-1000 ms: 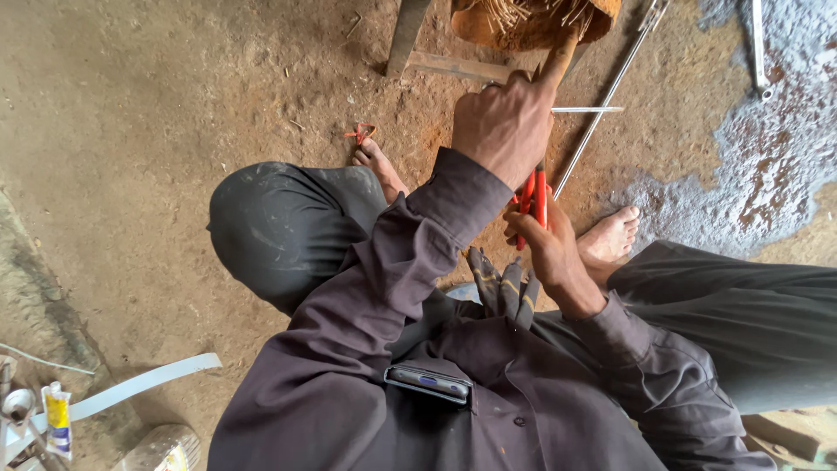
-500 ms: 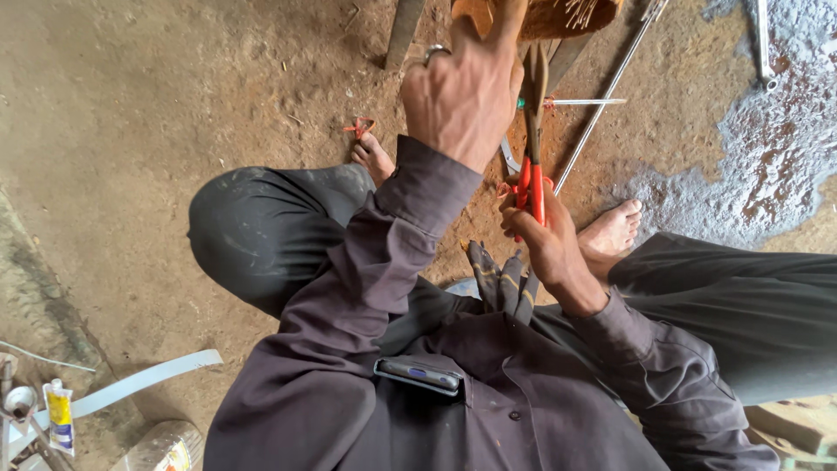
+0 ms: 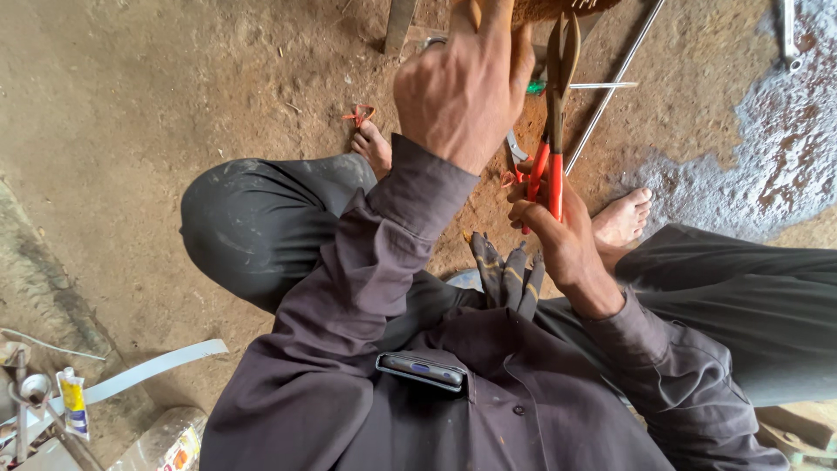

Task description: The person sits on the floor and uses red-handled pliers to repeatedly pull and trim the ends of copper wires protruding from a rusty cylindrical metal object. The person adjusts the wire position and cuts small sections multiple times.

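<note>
the pliers with red handles (image 3: 551, 139) stood almost upright in the middle of the view, with the dark metal jaws pointing up toward a brown wooden object (image 3: 558, 7) at the top edge. the right hand (image 3: 558, 231) was closed around the lower part of the red handles and held them from below. the left hand (image 3: 466, 83) was raised just beside the pliers, with its back to the camera and the fingers bent upward against the wooden object; a ring showed on one finger, but i cannot tell if this hand really gripped something, because the fingertips were cut by the edge of the picture. behind the pliers a thin metal rod (image 3: 610, 87) lay in a slant on the dirt floor (image 3: 174, 105). the person sat on this floor with bare feet, the right foot (image 3: 621, 218) near the right hand. dark gloves (image 3: 507, 275) lay on the lap, and a phone (image 3: 420, 370) stuck out of the shirt pocket. at the lower left lay a white strip (image 3: 148, 371), a small tube (image 3: 73, 399) and a plastic bottle (image 3: 166, 440).
</note>
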